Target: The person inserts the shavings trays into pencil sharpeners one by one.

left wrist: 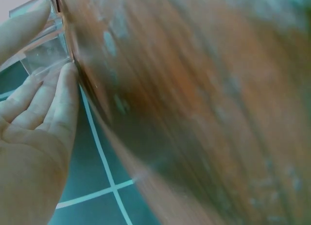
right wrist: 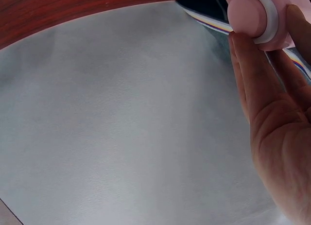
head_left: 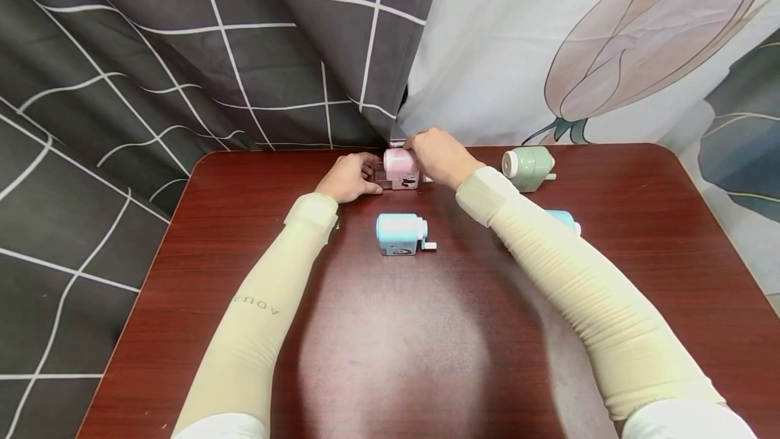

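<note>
A pink pencil sharpener [head_left: 400, 162] with a small dark picture on its side stands near the table's back edge. My right hand [head_left: 443, 158] grips its body from the right. In the right wrist view, thumb and fingers lie on either side of the pink sharpener [right wrist: 281, 21], beside its round knob and white ring. My left hand [head_left: 347, 178] pinches the clear drawer [head_left: 380, 176], which sticks out from the sharpener's left side. Seen from the left wrist, the thumb is over one side of the transparent drawer [left wrist: 46, 55] and the fingertips touch the other.
A blue crank sharpener [head_left: 399, 232] stands just in front of the pink one. To the right is a green sharpener [head_left: 529, 166], with another blue sharpener [head_left: 563, 217] partly hidden behind my right forearm. Curtains [head_left: 292, 66] hang along the back edge of the dark red table [head_left: 390, 358].
</note>
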The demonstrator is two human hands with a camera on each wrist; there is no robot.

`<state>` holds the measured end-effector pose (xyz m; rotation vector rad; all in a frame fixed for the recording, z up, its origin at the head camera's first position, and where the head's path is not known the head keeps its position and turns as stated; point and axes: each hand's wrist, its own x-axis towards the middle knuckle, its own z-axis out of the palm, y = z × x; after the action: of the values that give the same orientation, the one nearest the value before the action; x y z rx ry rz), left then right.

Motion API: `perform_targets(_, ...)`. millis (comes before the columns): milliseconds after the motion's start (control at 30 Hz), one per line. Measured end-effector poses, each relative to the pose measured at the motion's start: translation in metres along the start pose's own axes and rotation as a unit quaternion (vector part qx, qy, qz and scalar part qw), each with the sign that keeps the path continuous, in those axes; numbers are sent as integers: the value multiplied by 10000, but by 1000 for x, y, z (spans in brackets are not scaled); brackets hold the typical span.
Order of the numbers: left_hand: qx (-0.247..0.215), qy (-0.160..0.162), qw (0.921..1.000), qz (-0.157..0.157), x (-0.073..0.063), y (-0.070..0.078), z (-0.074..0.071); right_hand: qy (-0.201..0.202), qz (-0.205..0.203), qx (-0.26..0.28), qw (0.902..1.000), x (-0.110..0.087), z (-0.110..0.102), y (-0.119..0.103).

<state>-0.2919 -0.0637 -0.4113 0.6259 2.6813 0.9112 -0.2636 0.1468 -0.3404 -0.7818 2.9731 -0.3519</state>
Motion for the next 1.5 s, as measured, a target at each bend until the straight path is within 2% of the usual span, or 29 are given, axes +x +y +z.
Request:
perform_targets(267, 91, -35, 10000, 2, 1, 5, 1, -34, 46, -26, 10000, 0, 0, -1)
perform_targets(467, -5, -48, 10000, 4, 1, 8, 1, -40, 71, -58, 10000, -1, -1, -3)
perform_targets(833, -56, -56, 10000, -26, 5, 6, 4, 74, -59, -242, 9997, -2, -1, -3)
perform_targets(1233, -63, -44, 9999, -79, 6, 6, 6, -21, 16, -261, 9997, -1, 0, -4)
perform_targets(1500, -66, -15, 9999, -75, 7, 5, 6, -3, -80, -274, 9996, -1, 0, -3)
